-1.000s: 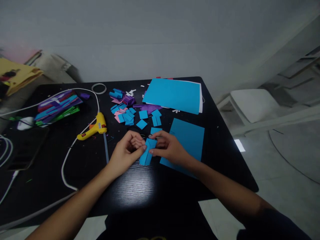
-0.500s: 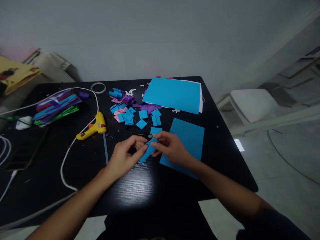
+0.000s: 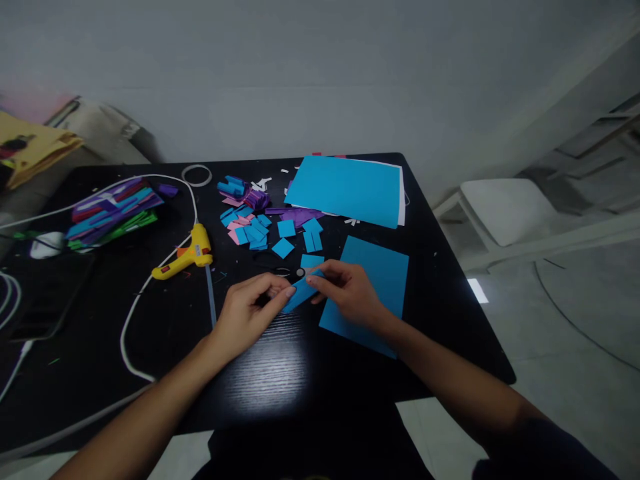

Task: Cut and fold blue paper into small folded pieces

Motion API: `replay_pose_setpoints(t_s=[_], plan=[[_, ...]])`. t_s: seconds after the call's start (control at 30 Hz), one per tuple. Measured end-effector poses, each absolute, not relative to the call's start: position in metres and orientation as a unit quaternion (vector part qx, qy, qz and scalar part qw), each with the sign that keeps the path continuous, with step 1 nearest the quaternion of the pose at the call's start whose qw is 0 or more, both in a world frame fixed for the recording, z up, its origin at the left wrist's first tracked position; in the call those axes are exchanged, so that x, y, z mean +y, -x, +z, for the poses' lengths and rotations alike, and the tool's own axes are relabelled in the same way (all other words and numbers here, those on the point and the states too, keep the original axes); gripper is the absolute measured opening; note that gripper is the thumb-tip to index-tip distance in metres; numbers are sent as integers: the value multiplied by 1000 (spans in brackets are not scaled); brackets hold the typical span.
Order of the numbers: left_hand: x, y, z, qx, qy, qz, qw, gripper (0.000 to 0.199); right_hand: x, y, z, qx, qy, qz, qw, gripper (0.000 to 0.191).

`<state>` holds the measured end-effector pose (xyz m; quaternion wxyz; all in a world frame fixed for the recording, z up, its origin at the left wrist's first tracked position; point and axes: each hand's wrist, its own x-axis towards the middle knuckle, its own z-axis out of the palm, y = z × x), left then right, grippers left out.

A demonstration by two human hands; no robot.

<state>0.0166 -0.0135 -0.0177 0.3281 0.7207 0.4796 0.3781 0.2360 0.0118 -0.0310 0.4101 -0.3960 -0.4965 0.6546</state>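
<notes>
A small strip of blue paper (image 3: 301, 294) is held between my two hands above the black table. My left hand (image 3: 249, 307) pinches its left end between thumb and fingers. At the other end, my right hand (image 3: 347, 292) grips it the same way. Under my right hand lies a larger blue sheet (image 3: 377, 283). Just beyond my fingers are scissors (image 3: 300, 272), partly hidden, and a blue paper piece (image 3: 313, 261). Several cut blue squares (image 3: 283, 248) are scattered farther back, beside a pile of blue and pink pieces (image 3: 250, 230).
A yellow glue gun (image 3: 193, 255) with a white cord lies on the left. Behind it are bundled coloured paper strips (image 3: 115, 210) and a tape ring (image 3: 197, 175). A stack of large sheets (image 3: 347, 190) sits at the back. A white chair (image 3: 510, 210) stands to the right.
The blue strip has turned to a flatter angle between my hands, its lower end rising. My right hand has shifted slightly, with its fingers moved along the strip's upper end.
</notes>
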Motion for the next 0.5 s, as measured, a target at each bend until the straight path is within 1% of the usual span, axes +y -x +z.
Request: replay_pose_setpoints(t_s=[0.2, 0.37, 0.5], plan=[[-12, -14, -14, 493, -696, 388, 350, 12, 19, -242, -29, -488, 392, 645, 438, 28], [-12, -8, -17, 511, -698, 358, 351, 23, 21, -244, -25, -467, 428, 630, 449, 32], [-11, -9, -17, 526, -671, 374, 364, 27, 20, -244, -23, -476, 441, 616, 447, 32]])
